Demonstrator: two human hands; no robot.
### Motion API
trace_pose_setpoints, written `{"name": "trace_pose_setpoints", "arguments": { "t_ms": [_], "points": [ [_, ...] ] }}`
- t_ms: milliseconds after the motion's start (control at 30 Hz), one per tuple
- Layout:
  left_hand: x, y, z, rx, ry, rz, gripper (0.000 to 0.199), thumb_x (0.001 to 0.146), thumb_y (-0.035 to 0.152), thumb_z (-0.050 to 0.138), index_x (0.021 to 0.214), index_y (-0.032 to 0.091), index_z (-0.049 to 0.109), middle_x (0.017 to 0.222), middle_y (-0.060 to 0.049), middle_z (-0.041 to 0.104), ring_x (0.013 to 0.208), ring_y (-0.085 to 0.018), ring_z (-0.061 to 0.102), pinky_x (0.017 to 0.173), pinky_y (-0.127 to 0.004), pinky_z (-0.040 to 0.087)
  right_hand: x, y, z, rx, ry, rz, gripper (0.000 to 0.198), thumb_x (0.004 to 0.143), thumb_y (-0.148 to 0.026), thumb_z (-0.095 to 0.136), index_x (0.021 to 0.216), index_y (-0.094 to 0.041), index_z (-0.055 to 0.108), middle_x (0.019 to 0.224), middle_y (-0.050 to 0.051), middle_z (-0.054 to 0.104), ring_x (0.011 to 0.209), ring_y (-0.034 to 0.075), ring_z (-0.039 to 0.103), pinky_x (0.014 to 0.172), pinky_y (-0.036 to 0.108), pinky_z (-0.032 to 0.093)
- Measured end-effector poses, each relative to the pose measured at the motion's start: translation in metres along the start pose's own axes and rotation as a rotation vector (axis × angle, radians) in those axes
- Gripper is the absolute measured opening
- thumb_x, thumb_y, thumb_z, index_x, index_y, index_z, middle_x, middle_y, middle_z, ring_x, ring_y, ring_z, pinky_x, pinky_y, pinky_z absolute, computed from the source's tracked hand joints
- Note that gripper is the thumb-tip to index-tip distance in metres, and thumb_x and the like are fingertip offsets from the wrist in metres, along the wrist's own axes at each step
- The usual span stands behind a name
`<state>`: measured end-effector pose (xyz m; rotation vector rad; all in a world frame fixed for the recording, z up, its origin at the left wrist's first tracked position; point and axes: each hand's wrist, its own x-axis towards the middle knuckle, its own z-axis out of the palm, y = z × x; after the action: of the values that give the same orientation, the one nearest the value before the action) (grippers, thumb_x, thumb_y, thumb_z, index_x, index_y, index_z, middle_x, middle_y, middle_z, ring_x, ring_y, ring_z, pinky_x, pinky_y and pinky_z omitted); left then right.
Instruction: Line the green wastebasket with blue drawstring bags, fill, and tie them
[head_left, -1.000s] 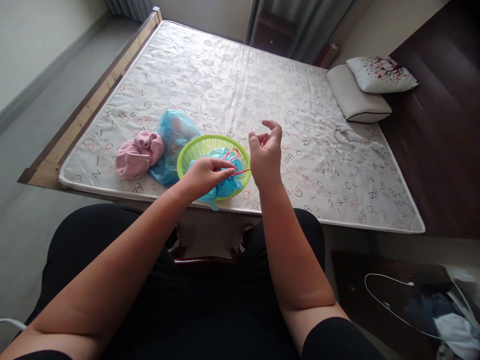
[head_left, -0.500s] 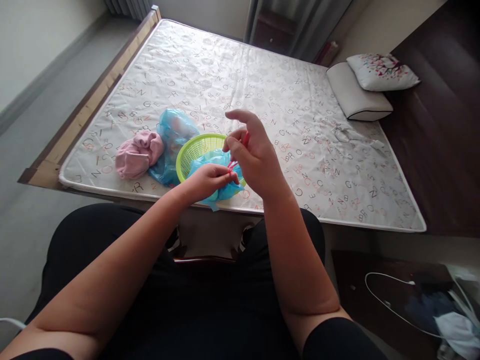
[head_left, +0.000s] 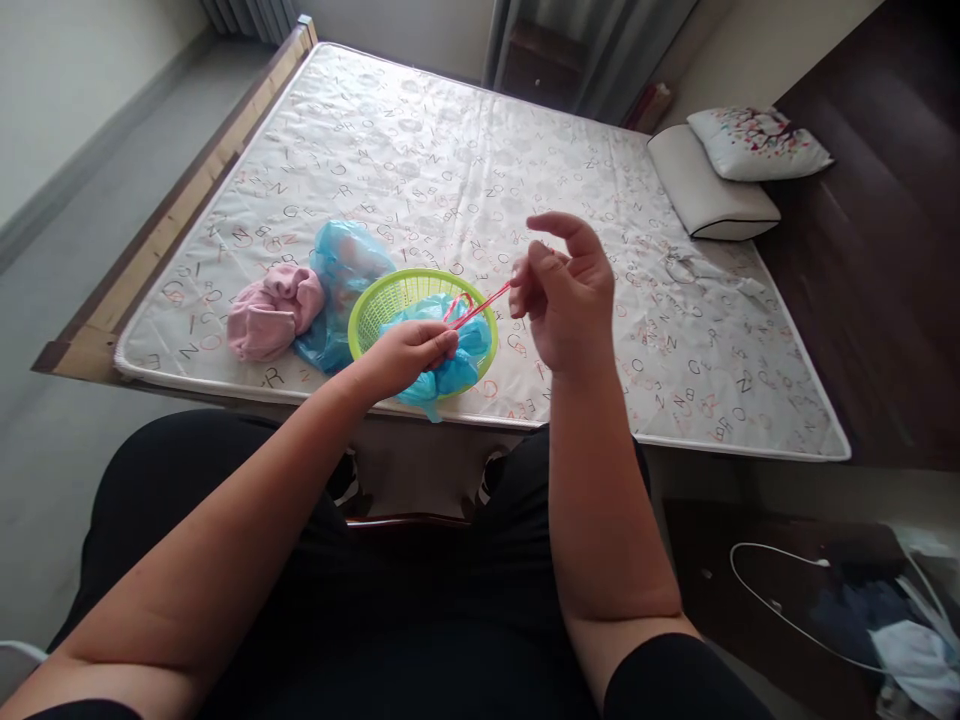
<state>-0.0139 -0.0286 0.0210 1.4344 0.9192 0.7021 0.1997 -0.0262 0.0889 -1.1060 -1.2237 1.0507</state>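
Note:
A red-pink string (head_left: 484, 304) is stretched between my two hands, and a loop of it stands up behind my left fingers. My left hand (head_left: 418, 350) pinches one end over the near side of a green plastic basket (head_left: 491, 352). My right hand (head_left: 571, 290), higher and to the right of the basket, is closed on the other end with its index finger raised and bent. A crumpled blue plastic bag (head_left: 469, 350) lies in the basket, partly hidden under my left hand, one corner hanging over the rim.
Left of the basket rest a second, filled blue bag (head_left: 349, 262) and a bundled pink cloth (head_left: 271, 318). All stand near the front edge of a letter-printed mattress (head_left: 420, 160). Two pillows (head_left: 757, 142) lie at the far right. A white cable (head_left: 780, 605) trails over the dark surface lower right.
My right hand has moved right, away from my left, drawing the string out into a longer line. My left hand has shifted slightly left.

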Motion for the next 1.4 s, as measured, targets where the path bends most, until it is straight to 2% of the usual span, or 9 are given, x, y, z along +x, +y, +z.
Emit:
{"name": "trace_pose_setpoints", "arguments": {
  "t_ms": [233,400,467,533,633,833,1033,1167,1400],
  "points": [
    [0.0,0.0,0.002,-0.081,0.05,-0.032,0.044,0.091,0.052,0.073,0.068,0.019,0.055,0.057,0.001,0.045,0.054,-0.01,0.039,0.052,-0.024,0.03,-0.001,-0.01,-0.024,-0.249,0.231,-0.144,0.023,0.105,-0.036,0.064,0.128,-0.034,0.062,0.098,0.002,0.075,0.082,0.019,0.076,0.065,0.031,0.058],
    [-0.005,0.01,0.008,-0.386,0.063,-0.048,0.041,0.084,0.043,0.078,0.063,0.019,0.052,0.057,0.002,0.04,0.051,-0.009,0.037,0.049,-0.023,0.029,0.009,0.036,-0.016,-0.313,-0.085,-0.056,0.053,0.097,-0.024,0.063,0.149,-0.033,0.058,0.14,0.008,0.073,0.139,0.03,0.068,0.101,0.044,0.065],
    [-0.005,0.013,0.009,-0.471,0.087,-0.027,0.042,0.083,0.043,0.082,0.064,0.018,0.053,0.059,0.002,0.041,0.051,-0.009,0.039,0.049,-0.022,0.03,0.012,0.054,-0.01,-0.324,-0.239,0.011,0.071,0.094,-0.023,0.065,0.162,-0.034,0.048,0.153,0.009,0.067,0.147,0.032,0.062,0.111,0.048,0.061],
    [-0.004,0.014,0.01,-0.52,0.092,-0.005,0.046,0.082,0.047,0.089,0.067,0.017,0.056,0.06,0.002,0.044,0.052,-0.009,0.041,0.05,-0.021,0.032,0.013,0.063,-0.005,-0.294,-0.352,0.057,0.074,0.095,-0.026,0.066,0.165,-0.033,0.046,0.149,0.01,0.069,0.14,0.03,0.066,0.112,0.047,0.06],
    [-0.002,0.012,0.01,-0.539,0.068,0.019,0.055,0.079,0.06,0.095,0.071,0.017,0.06,0.06,0.002,0.045,0.053,-0.01,0.044,0.05,-0.022,0.036,0.011,0.061,-0.003,-0.264,-0.434,0.074,0.049,0.098,-0.035,0.07,0.145,-0.026,0.066,0.119,0.009,0.077,0.11,0.024,0.071,0.099,0.041,0.061],
    [0.002,0.002,0.01,-0.483,0.094,0.053,0.06,0.078,0.07,0.095,0.078,0.018,0.064,0.06,0.002,0.048,0.054,-0.011,0.046,0.049,-0.023,0.037,0.01,0.052,-0.005,-0.289,-0.555,0.16,0.032,0.093,-0.049,0.081,0.11,-0.022,0.079,0.082,-0.001,0.062,0.078,0.014,0.053,0.069,0.03,0.044],
    [0.003,-0.003,0.01,-0.445,0.124,0.072,0.062,0.078,0.073,0.093,0.08,0.019,0.063,0.056,0.003,0.049,0.051,-0.01,0.045,0.047,-0.023,0.036,0.009,0.045,-0.002,-0.353,-0.551,0.124,0.037,0.097,-0.055,0.074,0.085,-0.02,0.069,0.075,-0.002,0.052,0.072,0.013,0.045,0.066,0.031,0.037],
    [0.006,-0.006,0.013,-0.438,0.189,0.113,0.062,0.072,0.07,0.099,0.09,0.021,0.065,0.053,0.006,0.051,0.047,-0.01,0.047,0.046,-0.022,0.037,0.007,0.036,0.001,-0.314,-0.518,0.082,0.038,0.103,-0.054,0.068,0.084,-0.022,0.06,0.078,-0.001,0.055,0.076,0.014,0.05,0.069,0.031,0.041],
    [0.009,-0.009,0.013,-0.507,0.366,0.096,0.064,0.067,0.064,0.104,0.096,0.022,0.064,0.06,0.005,0.063,0.048,-0.011,0.056,0.046,-0.021,0.045,-0.001,0.029,0.012,-0.275,-0.621,0.061,0.039,0.107,-0.052,0.062,0.082,-0.024,0.052,0.075,-0.002,0.053,0.072,0.013,0.047,0.066,0.03,0.039]
  ]
}}
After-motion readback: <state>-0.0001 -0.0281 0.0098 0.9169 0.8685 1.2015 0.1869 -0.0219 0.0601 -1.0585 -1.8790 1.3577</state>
